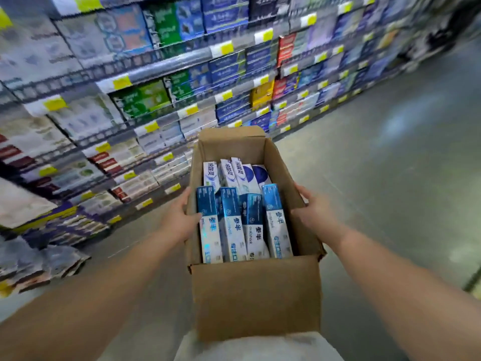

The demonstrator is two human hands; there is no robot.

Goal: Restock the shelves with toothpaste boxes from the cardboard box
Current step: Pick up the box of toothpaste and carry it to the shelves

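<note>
Stocked shelves (166, 64) flank grey floor (390, 165) below held cardboard box (256, 295).

Left hand (179, 217), right hand (316, 212) hold cardboard box (255, 295); toothpaste boxes (234, 225) inside; shelves (156, 74) left.

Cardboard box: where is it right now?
Head view, centre: the cardboard box is held between the left hand and right hand, with the stocked shelves on its left.

Shelves (166, 65) heavily blurred; price tags (121, 82) unreadable
</note>
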